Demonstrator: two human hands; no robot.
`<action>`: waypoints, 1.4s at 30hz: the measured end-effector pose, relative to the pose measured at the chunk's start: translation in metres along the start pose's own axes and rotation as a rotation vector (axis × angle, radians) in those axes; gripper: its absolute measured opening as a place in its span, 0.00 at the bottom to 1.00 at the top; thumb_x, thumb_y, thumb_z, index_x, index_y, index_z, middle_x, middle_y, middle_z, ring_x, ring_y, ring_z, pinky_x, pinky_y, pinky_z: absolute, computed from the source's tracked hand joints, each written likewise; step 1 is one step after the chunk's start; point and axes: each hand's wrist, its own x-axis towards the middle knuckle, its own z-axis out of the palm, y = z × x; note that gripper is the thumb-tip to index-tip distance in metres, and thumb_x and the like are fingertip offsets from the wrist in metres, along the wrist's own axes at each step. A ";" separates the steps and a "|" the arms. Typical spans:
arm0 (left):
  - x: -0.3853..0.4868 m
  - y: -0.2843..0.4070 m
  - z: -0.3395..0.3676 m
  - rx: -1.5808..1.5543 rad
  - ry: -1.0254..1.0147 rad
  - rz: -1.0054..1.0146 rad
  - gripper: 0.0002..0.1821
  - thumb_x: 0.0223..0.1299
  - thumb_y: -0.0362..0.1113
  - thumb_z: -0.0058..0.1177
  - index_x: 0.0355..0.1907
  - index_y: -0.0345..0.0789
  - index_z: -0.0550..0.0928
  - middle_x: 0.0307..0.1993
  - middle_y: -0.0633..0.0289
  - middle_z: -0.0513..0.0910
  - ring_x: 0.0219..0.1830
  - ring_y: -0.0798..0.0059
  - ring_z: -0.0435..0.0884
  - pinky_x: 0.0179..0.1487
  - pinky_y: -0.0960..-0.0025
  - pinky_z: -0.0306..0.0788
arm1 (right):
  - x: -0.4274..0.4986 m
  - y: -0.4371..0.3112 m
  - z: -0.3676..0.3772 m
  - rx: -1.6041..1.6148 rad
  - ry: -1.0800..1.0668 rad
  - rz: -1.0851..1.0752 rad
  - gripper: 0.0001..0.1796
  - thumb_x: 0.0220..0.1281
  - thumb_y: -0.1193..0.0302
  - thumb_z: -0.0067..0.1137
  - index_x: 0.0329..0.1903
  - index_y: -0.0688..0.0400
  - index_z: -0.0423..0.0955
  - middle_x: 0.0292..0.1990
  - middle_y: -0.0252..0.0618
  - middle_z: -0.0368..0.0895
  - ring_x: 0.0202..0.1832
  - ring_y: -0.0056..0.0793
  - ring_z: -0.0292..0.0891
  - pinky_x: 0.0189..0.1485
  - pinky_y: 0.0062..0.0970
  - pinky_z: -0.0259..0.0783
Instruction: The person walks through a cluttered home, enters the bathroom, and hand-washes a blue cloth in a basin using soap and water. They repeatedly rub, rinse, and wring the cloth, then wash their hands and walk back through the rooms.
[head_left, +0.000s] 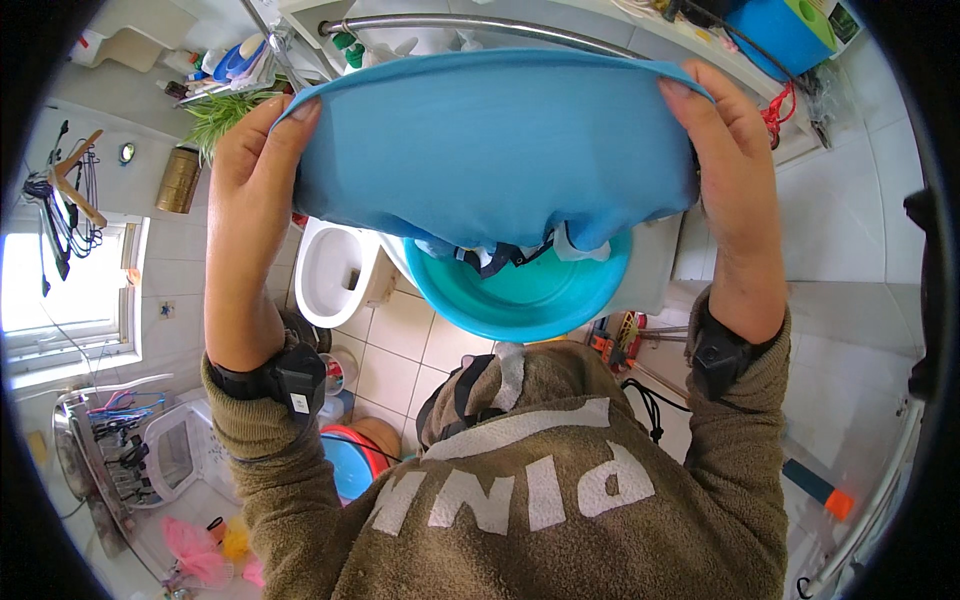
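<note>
A blue cloth (487, 142) is stretched wide between my two hands, its upper edge pulled nearly straight. My left hand (259, 150) pinches one upper corner between thumb and fingers. The opposite corner is gripped the same way by my right hand (724, 135). Beneath the cloth's lower edge stands a round turquoise plastic basin (517, 311). Dark and white fabric (495, 259) shows at the basin's far side, partly covered by the blue cloth. How far the cloth reaches down into the basin is hidden.
A white toilet (334, 274) stands left of the basin. Beyond the cloth runs a metal rail (480, 24), with a shelf and a blue container (780, 34) at upper right. Hangers (71, 195) hang by the window. A red-rimmed bucket (352, 461) is on the tiled floor.
</note>
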 end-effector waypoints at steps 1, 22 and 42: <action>-0.001 -0.001 0.002 -0.018 0.009 -0.045 0.15 0.67 0.46 0.49 0.31 0.37 0.78 0.18 0.78 0.68 0.19 0.93 0.62 0.22 0.85 0.54 | 0.000 0.001 0.002 -0.034 0.020 0.052 0.11 0.67 0.66 0.55 0.41 0.60 0.77 0.32 0.27 0.80 0.33 0.11 0.72 0.37 0.13 0.69; 0.030 -0.004 -0.002 -0.005 -0.042 0.195 0.08 0.63 0.40 0.57 0.37 0.38 0.78 0.31 0.72 0.78 0.33 0.88 0.71 0.40 0.82 0.65 | 0.016 0.006 -0.027 -0.169 0.195 -0.256 0.08 0.69 0.66 0.53 0.41 0.56 0.76 0.33 0.25 0.77 0.36 0.08 0.69 0.43 0.11 0.63; 0.023 -0.018 -0.012 0.148 -0.172 0.258 0.16 0.71 0.46 0.46 0.37 0.34 0.77 0.25 0.74 0.67 0.29 0.88 0.64 0.34 0.82 0.60 | 0.029 -0.011 -0.031 0.202 0.421 -0.148 0.08 0.66 0.66 0.55 0.39 0.57 0.78 0.36 0.29 0.79 0.38 0.17 0.74 0.43 0.20 0.71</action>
